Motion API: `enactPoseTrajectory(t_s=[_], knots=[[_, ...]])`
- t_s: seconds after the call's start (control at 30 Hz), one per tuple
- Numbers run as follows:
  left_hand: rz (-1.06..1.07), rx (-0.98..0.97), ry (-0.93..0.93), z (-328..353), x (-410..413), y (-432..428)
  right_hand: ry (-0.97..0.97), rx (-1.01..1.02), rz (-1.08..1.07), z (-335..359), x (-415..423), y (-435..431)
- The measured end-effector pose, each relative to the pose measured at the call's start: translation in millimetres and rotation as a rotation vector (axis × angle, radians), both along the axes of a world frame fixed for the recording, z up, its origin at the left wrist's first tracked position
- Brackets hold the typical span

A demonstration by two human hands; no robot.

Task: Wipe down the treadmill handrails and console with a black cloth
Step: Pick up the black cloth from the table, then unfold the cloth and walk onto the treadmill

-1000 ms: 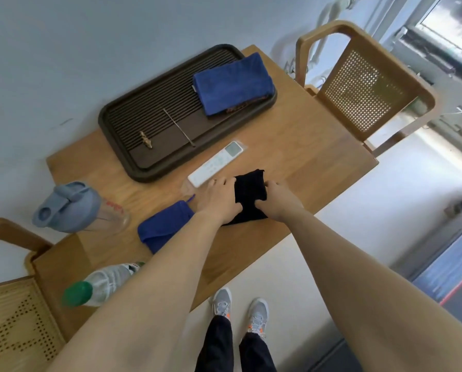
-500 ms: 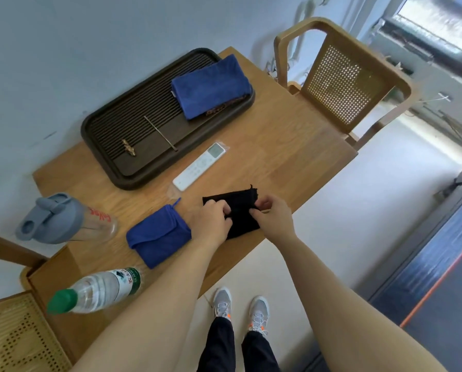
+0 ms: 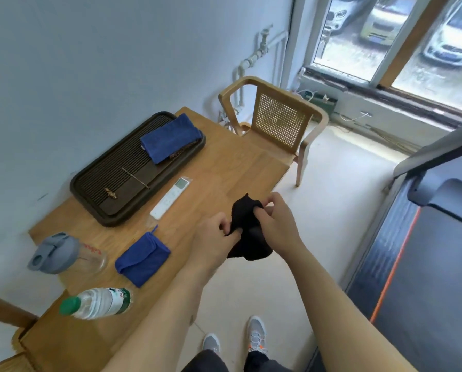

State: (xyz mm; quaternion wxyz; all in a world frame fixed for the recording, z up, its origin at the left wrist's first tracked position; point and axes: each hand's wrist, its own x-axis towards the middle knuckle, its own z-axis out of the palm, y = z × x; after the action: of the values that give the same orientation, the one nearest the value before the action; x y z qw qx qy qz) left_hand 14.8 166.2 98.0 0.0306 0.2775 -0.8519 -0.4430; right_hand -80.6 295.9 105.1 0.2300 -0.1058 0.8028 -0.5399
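The black cloth (image 3: pixel 247 232) is bunched up and lifted off the wooden table (image 3: pixel 224 167), held over its front edge. My left hand (image 3: pixel 213 242) pinches its left side and my right hand (image 3: pixel 275 224) grips its upper right part. The treadmill (image 3: pixel 425 264) lies at the right, with its dark belt and an orange stripe. A grey handrail (image 3: pixel 436 151) slants across the upper right, and part of a dark grey console or motor cover (image 3: pixel 444 200) shows below it.
On the table lie a dark tea tray (image 3: pixel 95 189) with a blue towel (image 3: pixel 171 138), a white remote (image 3: pixel 169 198), a folded blue cloth (image 3: pixel 141 257), a grey-lidded bottle (image 3: pixel 63 253) and a water bottle (image 3: pixel 95 303). A wooden cane chair (image 3: pixel 278 124) stands beyond the table.
Both hands have picked the black cloth up off the table and bunched it. The view has swung right and up, bringing the treadmill and window into sight.
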Motion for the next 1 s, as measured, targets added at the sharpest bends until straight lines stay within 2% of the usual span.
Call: enactPoseTrajectory(t_s=[0.17, 0.3, 0.53, 0.7, 0.87, 1.0], knots=[[-0.096, 0.147, 0.101, 25.5, 0.4, 22.7, 0.045, -0.061, -0.137, 39.7, 15.2, 41.3], [-0.238, 0.262, 0.038, 35.3, 3.7, 46.5, 0.096, -0.054, -0.321, 56.0, 43.1, 74.7], [-0.792, 0.018, -0.202, 24.0, 28.1, 71.7, 0.159, -0.002, -0.648, 60.7, 115.9, 128.4], [-1.027, -0.061, -0.303, 28.0, 51.2, 99.0, 0.148, 0.077, -0.821, 57.7, 178.0, 168.4], [-1.14, 0.004, -0.272, 35.5, 73.2, 148.4, 0.109, 0.135, -1.026, 58.6, 241.3, 220.0], [-1.305, -0.004, -0.214, 45.7, 91.9, 195.8, 0.072, 0.21, -1.096, 57.2, 276.3, 261.0]])
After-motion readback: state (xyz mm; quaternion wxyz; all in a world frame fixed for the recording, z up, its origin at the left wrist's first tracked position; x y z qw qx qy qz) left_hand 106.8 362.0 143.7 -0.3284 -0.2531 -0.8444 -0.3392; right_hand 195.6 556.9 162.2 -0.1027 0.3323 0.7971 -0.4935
